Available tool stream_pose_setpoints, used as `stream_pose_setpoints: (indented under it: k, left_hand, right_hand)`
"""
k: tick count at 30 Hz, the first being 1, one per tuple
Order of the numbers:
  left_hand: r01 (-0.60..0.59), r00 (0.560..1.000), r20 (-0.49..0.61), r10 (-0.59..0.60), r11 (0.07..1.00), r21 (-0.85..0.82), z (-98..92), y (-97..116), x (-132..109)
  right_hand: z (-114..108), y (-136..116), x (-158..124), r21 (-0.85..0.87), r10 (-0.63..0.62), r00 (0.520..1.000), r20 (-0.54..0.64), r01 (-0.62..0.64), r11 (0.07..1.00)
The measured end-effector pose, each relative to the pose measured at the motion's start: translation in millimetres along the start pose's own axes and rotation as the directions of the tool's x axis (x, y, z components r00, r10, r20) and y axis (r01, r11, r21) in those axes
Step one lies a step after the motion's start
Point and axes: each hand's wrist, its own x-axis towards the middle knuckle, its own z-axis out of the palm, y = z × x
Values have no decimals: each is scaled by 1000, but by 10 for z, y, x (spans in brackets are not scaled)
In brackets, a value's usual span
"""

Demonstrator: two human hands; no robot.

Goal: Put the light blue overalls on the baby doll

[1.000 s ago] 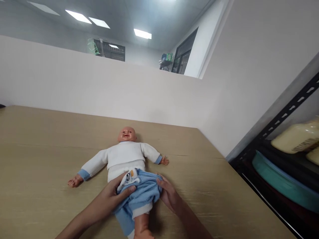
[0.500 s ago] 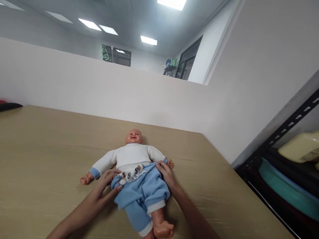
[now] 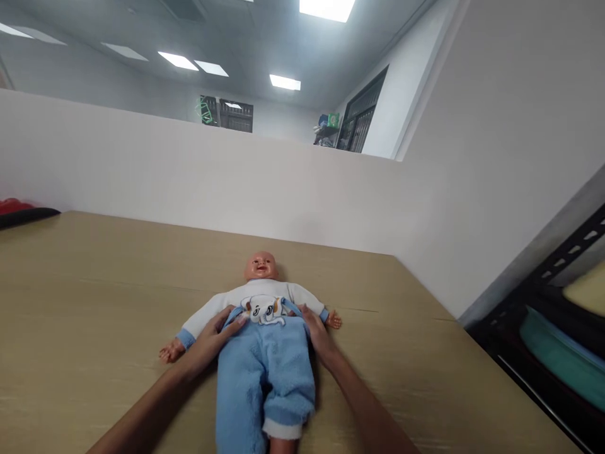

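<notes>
Head view showed a plastic baby doll (image 3: 261, 268) lying face-up on the tan wooden table (image 3: 94, 284). Left hand (image 3: 218, 331) and right hand (image 3: 316, 328) pinched the fleecy blue dungarees (image 3: 265, 372) at the bib edges; straps probably needed fastening next.

Baby doll (image 3: 261, 268) lies face-up on table, blue fleece overalls (image 3: 265, 366) on.
</notes>
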Motion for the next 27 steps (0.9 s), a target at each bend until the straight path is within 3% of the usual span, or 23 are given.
stream_pose_setpoints:
  k: [2,5,7,12,15,18,21,27]
  left_hand:
    - [27,998,49,-27,1000,-12,-78,-40,-59]
    - [-69,997,-24,70,996,54,-127,-99,-101]
    - [-122,986,-105,133,986,111,-102,-99,-75]
    - [-31,983,-178,51,993,110,-17,-64,161]
    - [-19,980,-196,37,995,93,-7,-117,364]
    - [-16,988,-153,27,997,71,7,-175,490]
    - [-34,997,-62,38,997,67,-36,-180,465]
    - [-94,982,172,76,991,99,-542,-138,212]
  right_hand:
    - [-49,-99,-84,-54,-4,994,111,10,998]
    - [-78,-215,-140,-117,-49,982,181,71,991]
    - [-60,-232,-119,-155,-88,988,129,108,982]
    - [66,-79,77,-254,-109,990,-85,85,963]
    - [159,33,224,-221,-85,987,-139,53,974]
    - [198,87,304,-142,-17,994,-112,1,990]
    - [108,74,255,-70,62,998,-8,-62,996]
    - [-360,-7,-181,-83,128,978,165,-116,990]
